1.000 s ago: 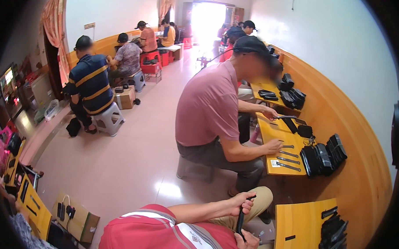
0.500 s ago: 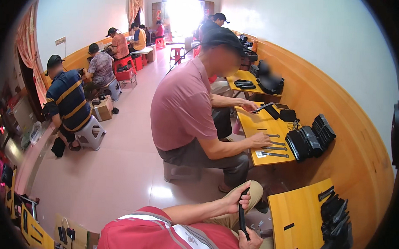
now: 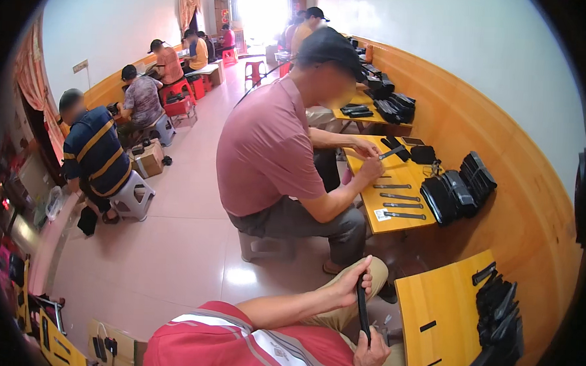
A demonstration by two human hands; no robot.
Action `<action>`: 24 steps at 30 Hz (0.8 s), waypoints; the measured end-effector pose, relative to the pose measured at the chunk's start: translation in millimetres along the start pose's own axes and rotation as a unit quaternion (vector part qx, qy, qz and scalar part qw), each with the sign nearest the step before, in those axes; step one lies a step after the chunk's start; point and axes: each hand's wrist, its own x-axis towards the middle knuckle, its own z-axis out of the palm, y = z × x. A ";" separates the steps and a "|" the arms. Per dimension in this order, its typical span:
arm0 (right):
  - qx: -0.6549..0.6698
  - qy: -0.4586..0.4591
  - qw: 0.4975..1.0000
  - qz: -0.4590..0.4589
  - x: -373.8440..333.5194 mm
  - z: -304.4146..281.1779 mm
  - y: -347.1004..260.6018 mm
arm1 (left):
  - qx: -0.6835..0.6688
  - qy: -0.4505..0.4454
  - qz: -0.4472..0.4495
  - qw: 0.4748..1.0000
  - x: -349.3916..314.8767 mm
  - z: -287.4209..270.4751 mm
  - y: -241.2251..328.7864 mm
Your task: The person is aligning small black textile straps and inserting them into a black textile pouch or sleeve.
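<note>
A long, narrow black strap (image 3: 363, 309) is stretched between my two hands above my lap. My left hand (image 3: 354, 283) is closed round its upper end. Lower down, my right hand (image 3: 372, 355) pinches the other end. Just right of my hands stands a yellow wooden table (image 3: 454, 292). Two short black strips lie on it, an upper one (image 3: 428, 326) and a lower one (image 3: 433, 363). Along its far right side is a heap of black straps or pouches (image 3: 497, 319), whose exact kind I cannot make out.
A co-worker in a pink shirt (image 3: 265, 150) sits ahead at another yellow table (image 3: 388, 226) with grey-black straps and black bundles (image 3: 457, 195). A wooden panel (image 3: 529, 256) lines the right wall. At lower left are a cardboard box (image 3: 127, 351) and more yellow boards (image 3: 58, 349).
My hands still hold the strap, having shifted slightly right. The co-worker's near hand has left the tabletop and joined the other at a strap. The whole view has turned a little.
</note>
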 end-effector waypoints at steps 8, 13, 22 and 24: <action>0.018 0.076 0.992 0.097 3.9 -14.4 5.1 | 0.306 -0.084 -0.115 0.941 -33.7 10.7 -54.3; 0.007 0.120 0.985 0.123 2.3 -22.3 10.0 | 0.388 -0.106 -0.122 0.907 -39.6 29.8 -61.4; -0.048 0.191 0.967 0.165 -23.1 -35.3 34.9 | 0.373 -0.120 -0.165 0.905 -15.7 34.4 -104.3; -0.054 0.200 0.963 0.171 -27.0 -36.1 40.8 | 0.370 -0.138 -0.174 0.902 -7.7 28.7 -112.0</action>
